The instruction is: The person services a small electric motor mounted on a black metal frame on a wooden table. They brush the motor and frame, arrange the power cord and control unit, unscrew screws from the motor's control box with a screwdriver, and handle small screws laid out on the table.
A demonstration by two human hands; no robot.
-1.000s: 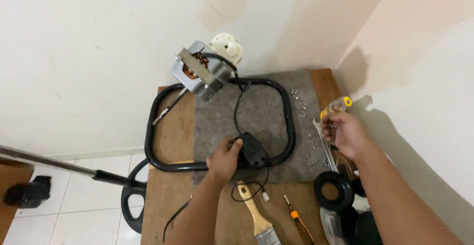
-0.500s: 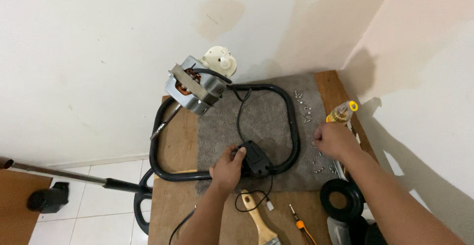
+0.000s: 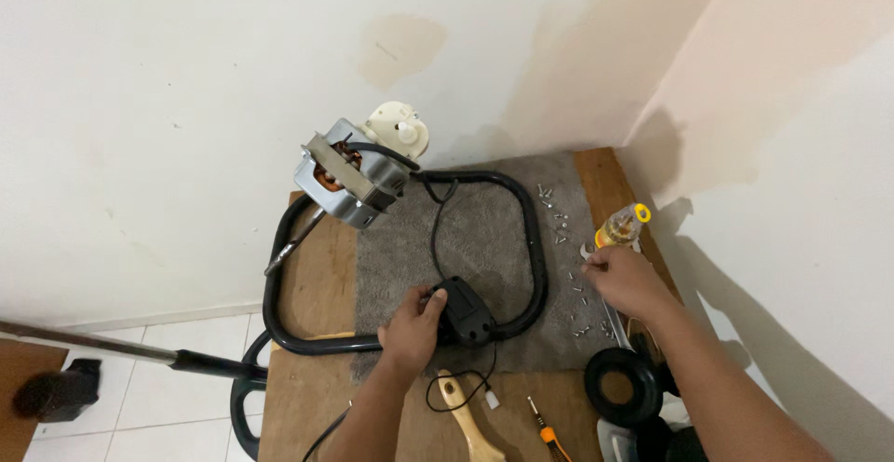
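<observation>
L hand (image 3: 412, 324) lies on the black box (image 3: 463, 311) at the near side of the black tube frame (image 3: 535, 248), fingers curled over the box's left end, grip clenched on it. The box sits on the grey mat (image 3: 484, 238), which covers the back half of the wooden table (image 3: 321, 276) in the room corner. A thin black cable (image 3: 434, 238) runs from the box up toward the motor (image 3: 352, 178), a metal-cased block w/ copper windings showing, standing at the far left corner of the frame. Just behind the motor, against the wall, is a cream plastic gear housing (image 3: 399, 129).

R hand (image 3: 626, 280) is at the mat's right edge, fingers pinched together among the loose screws (image 3: 559, 224) scattered there; cannot tell whether it grips one. Just beyond its fingertips is a yellow-capped screwdriver handle (image 3: 622, 226).

Near edge of the table: a brush (image 3: 466, 415) w/ wooden handle, a small orange screwdriver (image 3: 545, 429), a white connector (image 3: 490, 400) on a thin wire, and a black ring (image 3: 622, 386) on the right. Left of the table, over the white floor tiles, a dark pole (image 3: 102, 348) crosses toward the frame
</observation>
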